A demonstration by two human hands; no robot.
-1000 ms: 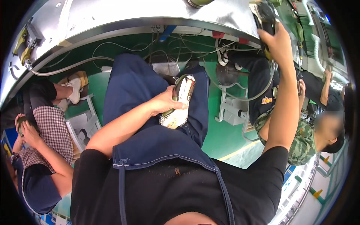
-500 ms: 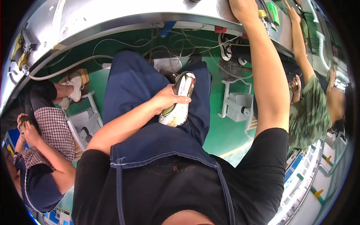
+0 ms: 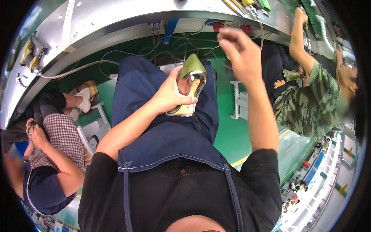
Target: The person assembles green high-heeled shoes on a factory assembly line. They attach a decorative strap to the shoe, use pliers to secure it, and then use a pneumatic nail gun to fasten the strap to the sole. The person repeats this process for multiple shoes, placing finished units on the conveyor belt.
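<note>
Above my lap, my left hand (image 3: 172, 92) is wrapped round a green pointed-toe shoe (image 3: 192, 66). The shoe's toe points away from me, and its pale underside with a tan strip faces up. Part of its heel end is hidden by my fingers and thumb. My right hand (image 3: 241, 52) hovers to the right of the shoe, apart from it, just short of the bench edge. Its fingers are bent towards the thumb and slightly blurred. Whatever they pinch, if anything, is too small to make out.
A metal bench (image 3: 127, 9) curves across the far side, with hand tools (image 3: 235, 7) at its right and yellow-handled tools (image 3: 31, 56) at its left. Cables hang beneath. Co-workers sit on both sides; the left one holds a small green piece (image 3: 32, 125).
My right hand has come back from the bench top towards the shoe. The left hand has turned the shoe, bringing its green toe into view.
</note>
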